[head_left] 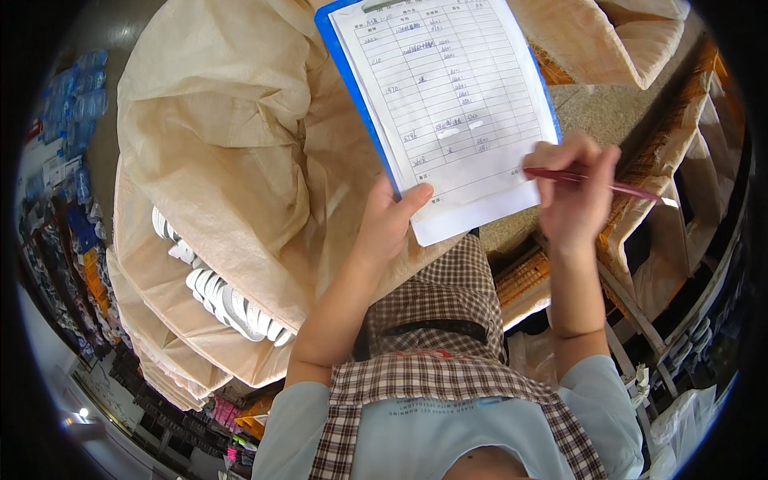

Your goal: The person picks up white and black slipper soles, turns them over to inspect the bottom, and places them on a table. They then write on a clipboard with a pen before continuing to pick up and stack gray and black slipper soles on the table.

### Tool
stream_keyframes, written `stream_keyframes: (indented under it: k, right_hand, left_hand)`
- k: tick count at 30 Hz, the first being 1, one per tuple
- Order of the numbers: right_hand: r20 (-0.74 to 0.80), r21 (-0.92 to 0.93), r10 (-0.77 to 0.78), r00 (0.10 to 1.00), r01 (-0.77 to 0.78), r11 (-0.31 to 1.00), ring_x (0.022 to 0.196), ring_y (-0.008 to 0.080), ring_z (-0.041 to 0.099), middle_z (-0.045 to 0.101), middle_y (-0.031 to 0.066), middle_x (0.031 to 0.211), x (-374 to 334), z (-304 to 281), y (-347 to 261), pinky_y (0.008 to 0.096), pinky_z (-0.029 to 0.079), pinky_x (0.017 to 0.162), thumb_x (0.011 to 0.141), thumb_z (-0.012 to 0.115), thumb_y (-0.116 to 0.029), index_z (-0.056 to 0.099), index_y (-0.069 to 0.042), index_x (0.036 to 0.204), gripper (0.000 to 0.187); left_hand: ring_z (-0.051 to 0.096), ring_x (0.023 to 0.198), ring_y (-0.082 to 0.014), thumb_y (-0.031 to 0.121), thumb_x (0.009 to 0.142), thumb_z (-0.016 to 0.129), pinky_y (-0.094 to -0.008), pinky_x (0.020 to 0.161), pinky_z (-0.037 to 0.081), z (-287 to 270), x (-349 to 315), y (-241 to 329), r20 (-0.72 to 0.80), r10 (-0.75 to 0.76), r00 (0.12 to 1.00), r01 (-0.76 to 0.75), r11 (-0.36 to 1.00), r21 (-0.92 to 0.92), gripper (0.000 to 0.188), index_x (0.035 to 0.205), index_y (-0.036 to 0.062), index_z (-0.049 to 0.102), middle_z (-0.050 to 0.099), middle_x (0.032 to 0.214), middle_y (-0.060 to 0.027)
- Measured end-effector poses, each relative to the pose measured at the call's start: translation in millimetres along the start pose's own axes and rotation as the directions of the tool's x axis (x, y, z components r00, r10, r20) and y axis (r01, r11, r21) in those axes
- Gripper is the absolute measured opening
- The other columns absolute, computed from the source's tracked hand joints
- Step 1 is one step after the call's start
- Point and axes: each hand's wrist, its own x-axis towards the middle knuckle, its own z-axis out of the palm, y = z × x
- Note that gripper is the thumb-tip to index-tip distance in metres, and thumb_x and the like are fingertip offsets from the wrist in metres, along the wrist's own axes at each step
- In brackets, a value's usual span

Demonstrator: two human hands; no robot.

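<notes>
A blue clipboard (350, 76) carries white paper sheets (480, 172) with a ruled table and handwriting. By its lower left corner my left hand (386, 222) grips it, the thumb lying on top of the paper. My right hand (578, 188) is closed around a dark red pen (632, 190), over the right edge of the board near the bottom of the sheet. The pen slants, one end pointing left toward the paper and its silvery end pointing right. Whether its tip touches the sheet I cannot tell.
Left of the clipboard spreads a large beige cloth liner (216, 120), with a row of white shoe soles (236, 308) in its fold. At the right stand cloth-lined yellow woven baskets (640, 164) and a metal frame (632, 308). Blue water bottles (80, 92) are stacked far left.
</notes>
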Motion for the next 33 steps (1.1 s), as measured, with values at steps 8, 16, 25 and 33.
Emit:
stream_keyframes:
  k: [8, 16, 25, 33]
  right_hand:
    - [-0.074, -0.375, 0.274, 0.959, -0.282, 0.883, 0.054, 0.0058, 0.045, 0.051, 0.0007, 0.063, -1.2, 32.5, 44.6, 0.0209, 0.038, 0.049, 0.083, 0.062, 0.0, 0.045, -0.006, 0.072, 0.021]
    - [-0.027, -0.539, 0.148, 0.989, -0.139, 0.831, 0.061, 0.0067, 0.048, 0.054, 0.0022, 0.069, -14.6, 29.9, 58.9, 0.021, 0.041, 0.057, 0.08, 0.064, 0.005, 0.045, -0.005, 0.072, 0.023]
    - [-0.013, -0.642, 0.095, 0.995, -0.081, 0.762, 0.06, 0.0072, 0.047, 0.055, 0.0024, 0.068, -12.4, 29.7, 61.8, 0.0213, 0.04, 0.056, 0.078, 0.066, 0.004, 0.046, -0.004, 0.07, 0.023]
    - [-0.047, -0.618, 0.123, 0.991, -0.126, 0.776, 0.059, 0.0067, 0.044, 0.053, 0.0022, 0.068, -12.2, 29.8, 60.8, 0.0214, 0.039, 0.055, 0.078, 0.063, 0.006, 0.045, -0.005, 0.069, 0.023]
  left_hand:
    - [0.056, 0.1, -0.0149, 0.002, 0.087, 0.053, -0.0287, 0.084, 0.048, 2.4, 5.0, -4.2, -0.069, 0.066, 0.995, -0.06, 0.994, 0.09, 0.037, 0.121, -0.0047, 0.04, 0.057, 0.113, -0.0119]
    - [0.056, 0.097, -0.0136, 0.002, 0.086, 0.056, -0.0288, 0.083, 0.048, 2.7, 6.7, -13.3, -0.12, 0.098, 0.988, -0.087, 0.992, 0.093, 0.036, 0.118, -0.0049, 0.042, 0.057, 0.111, -0.0114]
    - [0.056, 0.097, -0.0141, 0.001, 0.085, 0.057, -0.0296, 0.084, 0.048, 2.8, 5.6, -16.1, -0.14, 0.127, 0.982, -0.11, 0.986, 0.126, 0.036, 0.117, -0.0045, 0.042, 0.057, 0.11, -0.0112]
    - [0.056, 0.095, -0.0135, 0.0, 0.084, 0.056, -0.0285, 0.082, 0.048, 6.6, 4.9, -15.6, -0.15, 0.14, 0.979, -0.12, 0.984, 0.135, 0.037, 0.118, -0.0044, 0.042, 0.056, 0.109, -0.0108]
